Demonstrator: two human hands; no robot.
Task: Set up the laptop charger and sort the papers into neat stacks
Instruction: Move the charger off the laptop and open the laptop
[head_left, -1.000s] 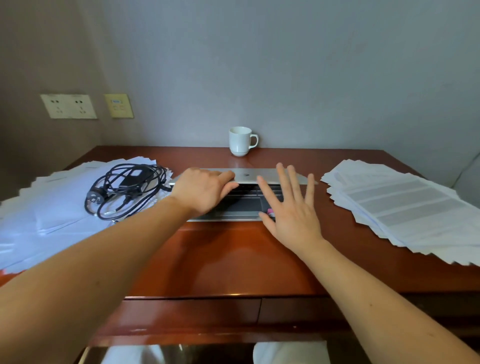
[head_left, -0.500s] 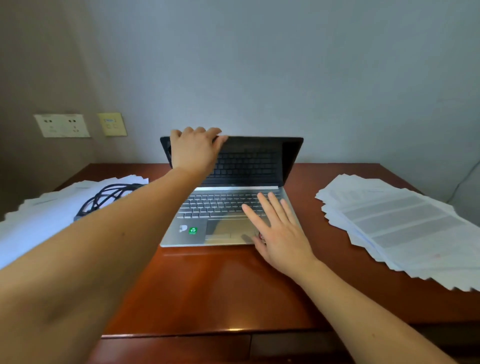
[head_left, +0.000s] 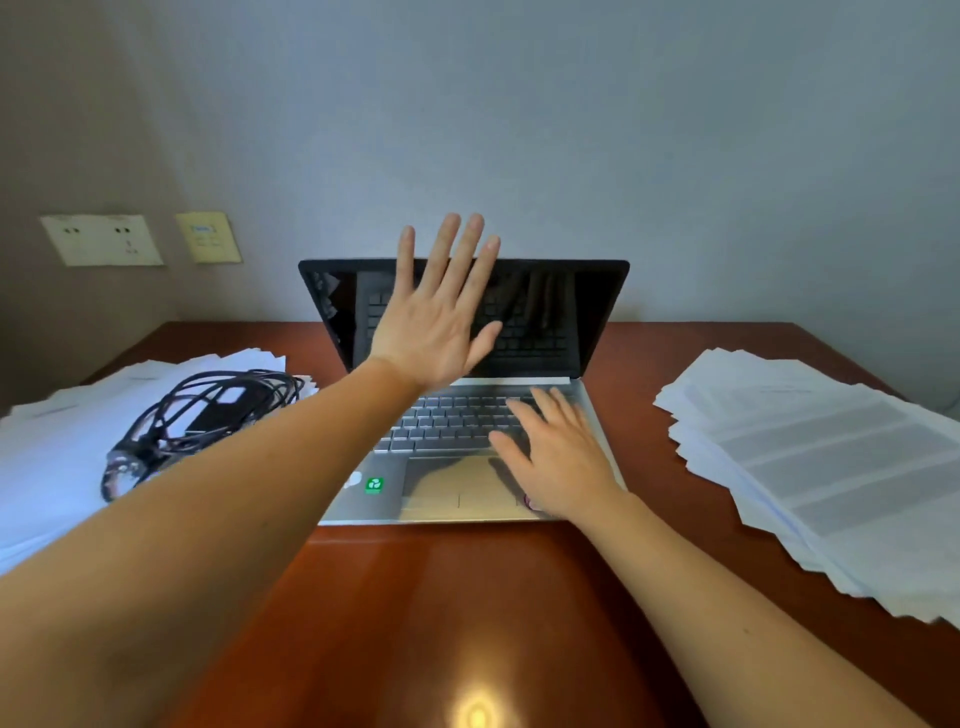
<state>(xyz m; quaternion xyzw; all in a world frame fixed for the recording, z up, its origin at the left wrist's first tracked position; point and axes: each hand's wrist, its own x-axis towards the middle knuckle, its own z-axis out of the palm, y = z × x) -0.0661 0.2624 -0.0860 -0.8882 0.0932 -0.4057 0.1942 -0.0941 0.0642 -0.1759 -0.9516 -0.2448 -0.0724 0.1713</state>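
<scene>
Released from the lid edge, left hand (head_left: 436, 322) hovers before dark screen of open silver laptop (head_left: 363, 499), fingers straight, spread | right hand (head_left: 563, 460) flat on keyboard, holding nothing | black coiled charger cable (head_left: 208, 415) centre left on loose white papers (head_left: 57, 467), left hand nearer | cream wall socket (head_left: 101, 240) upper left

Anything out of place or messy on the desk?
Yes. The charger lies in a tangled coil on the left papers; those and the right papers are fanned out, edges askew. Nothing looks spilled or damaged.
</scene>
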